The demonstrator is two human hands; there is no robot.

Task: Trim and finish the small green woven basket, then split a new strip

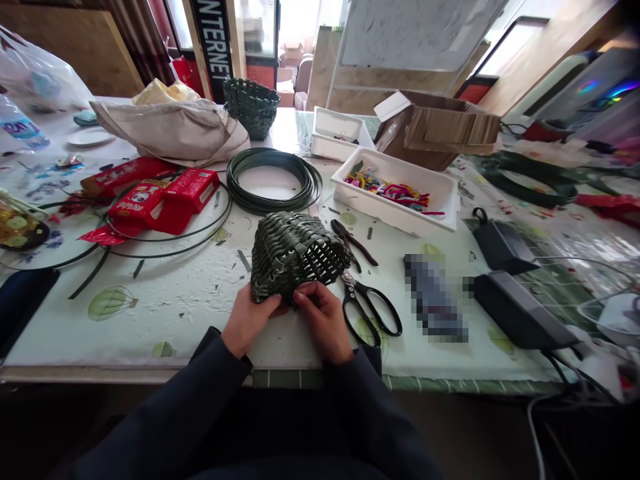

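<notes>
The dark woven basket (pixel 283 250) is lying tilted near the middle of the front edge of the tabletop (pixel 195 333), its open lattice side turning toward the right edge. The left hand (pixel 254 317) is bracing its near lower side, thumb pressing on the weave and fingers hiding beneath. The right hand (pixel 323 313) is pinching at that same near side between thumb and forefinger; whether the grip is closing on a loose strip end or the weave itself, I cannot tell.

The likeliest trouble, I judge, is slipping: if the strips are as smooth and springy as they are looking, a weak pinch could be letting an end spring back. Pressing too hard with the left thumb could be buckling the wall or opening gaps.

The scissors (pixel 367 303) are lying just beside the right hand, handles pointing toward the front edge, and the pliers (pixel 353 241) are resting beyond them; a sideways sweep could be snagging a handle or knocking the basket against the blades.
</notes>
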